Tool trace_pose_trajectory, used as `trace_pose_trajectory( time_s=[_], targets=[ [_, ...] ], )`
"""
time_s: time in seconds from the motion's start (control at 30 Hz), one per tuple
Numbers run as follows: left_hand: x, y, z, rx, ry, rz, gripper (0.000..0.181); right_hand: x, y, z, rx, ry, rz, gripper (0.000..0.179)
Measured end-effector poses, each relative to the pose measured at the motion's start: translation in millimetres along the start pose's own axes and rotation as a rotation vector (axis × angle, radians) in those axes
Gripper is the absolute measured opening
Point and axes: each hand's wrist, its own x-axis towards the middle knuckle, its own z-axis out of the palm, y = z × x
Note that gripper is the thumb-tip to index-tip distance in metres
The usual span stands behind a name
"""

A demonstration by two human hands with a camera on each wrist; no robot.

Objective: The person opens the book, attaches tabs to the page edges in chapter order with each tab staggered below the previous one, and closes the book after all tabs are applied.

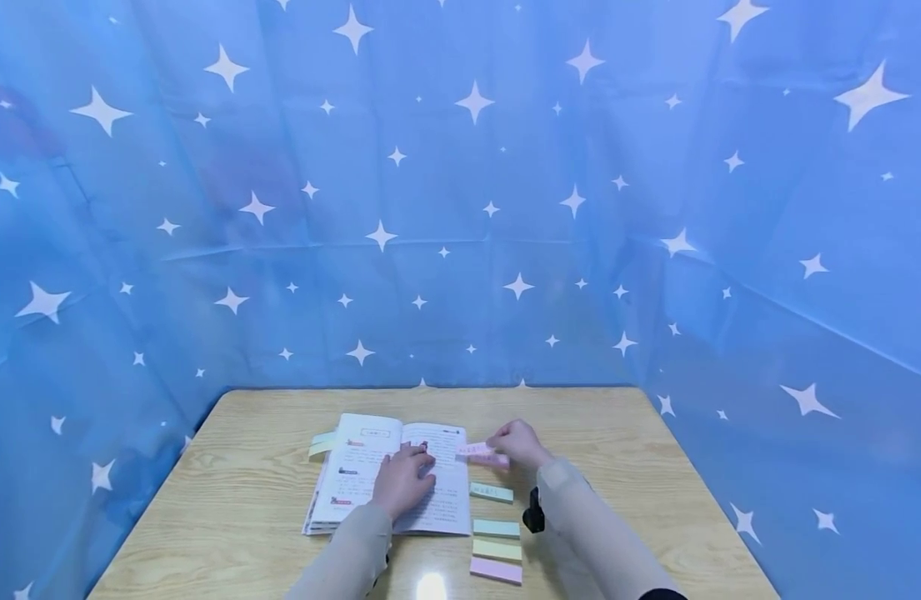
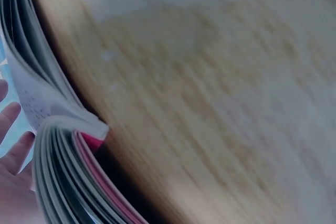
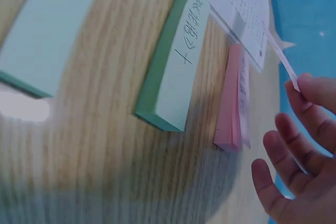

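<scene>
Wooden table (image 1: pixel 618 492): right grip (image 1: pixel 520 443) pinches pink strip (image 1: pixel 473 449), left grip (image 1: pixel 403 480) spread on tabbed book (image 1: pixel 362 473)

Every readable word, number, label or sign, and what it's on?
No word reads surely.
Open white-paged paper book: print, too small.
Pale pink paper strip in the right hand: handwriting, too small.
Pale green rectangular sticky-note pad bearing handwriting: one cross-shaped mark, rest unclear.
Pink rectangular sticky-note pad: handwriting, too oblique.

Pink sticky note (image 1: pixel 473 449); white-starred blue curtain (image 1: pixel 437 187).
</scene>
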Motion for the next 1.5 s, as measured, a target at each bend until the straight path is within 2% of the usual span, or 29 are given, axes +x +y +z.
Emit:
trace_pose_trajectory(
  time_s=[0.27, 0.57, 0.97, 1.3, 1.5],
  targets=[
    [-4.3, -1.0, 1.1, 0.045, -0.003, 0.035, 0.033, -9.9, -0.1, 6.6, -0.019, 0.005, 0.004, 0.017],
    [-7.7, 0.7, 4.1, 0.086, -0.05, 0.057, 0.036, -18.6, 2.2, 6.5, -0.028, -0.023, -0.024, 0.019],
    [-13.4, 3.7, 6.5, 0.16, -0.074, 0.141, 0.034, -19.9, 4.4, 8.6, -0.04, -0.018, -0.023, 0.026],
    [-12.9, 4.4, 12.2, 0.185, -0.123, 0.147, 0.038, -19.0, 5.5, 10.8, -0.062, -0.014, -0.034, 0.034],
    [-11.4, 6.2, 12.8, 0.186, -0.142, 0.147, 0.04, -18.7, 4.3, 11.6, -0.056, -0.007, -0.022, 0.031]
  ],
)
